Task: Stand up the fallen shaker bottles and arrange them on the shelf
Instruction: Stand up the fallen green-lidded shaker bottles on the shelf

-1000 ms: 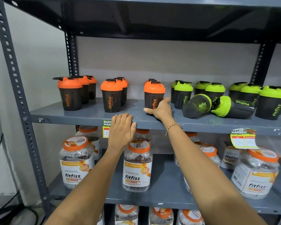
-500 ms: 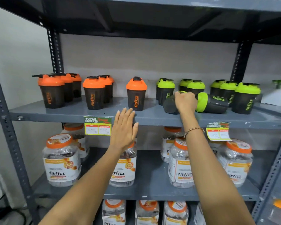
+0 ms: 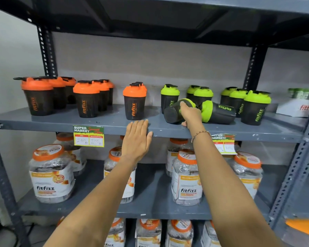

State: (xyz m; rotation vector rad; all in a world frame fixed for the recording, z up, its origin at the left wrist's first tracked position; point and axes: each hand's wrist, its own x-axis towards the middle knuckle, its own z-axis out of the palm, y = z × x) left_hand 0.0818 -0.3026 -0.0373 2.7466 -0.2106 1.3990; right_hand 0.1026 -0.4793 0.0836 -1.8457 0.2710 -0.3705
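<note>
Two green-lidded black shaker bottles lie on their sides on the grey shelf (image 3: 105, 124). My right hand (image 3: 190, 114) is wrapped around the left fallen shaker (image 3: 171, 113), whose base points toward me. The other fallen shaker (image 3: 219, 111) lies just to its right, lid toward my hand. My left hand (image 3: 136, 138) rests flat on the shelf's front edge, fingers apart, below an upright orange-lidded shaker (image 3: 134, 102). More orange-lidded shakers (image 3: 86, 100) stand at the left and green-lidded ones (image 3: 255, 107) stand at the right.
Price tags (image 3: 88, 136) hang on the shelf's front edge. Large fitfizz jars (image 3: 51, 173) with orange lids fill the shelf below. A white fitfizz box (image 3: 296, 107) sits at the far right. Perforated steel uprights (image 3: 292, 168) frame the rack.
My right hand left the upright orange shaker, moved right and closed on the left fallen green shaker. The view shifted right. My left hand stayed at the shelf's front edge.
</note>
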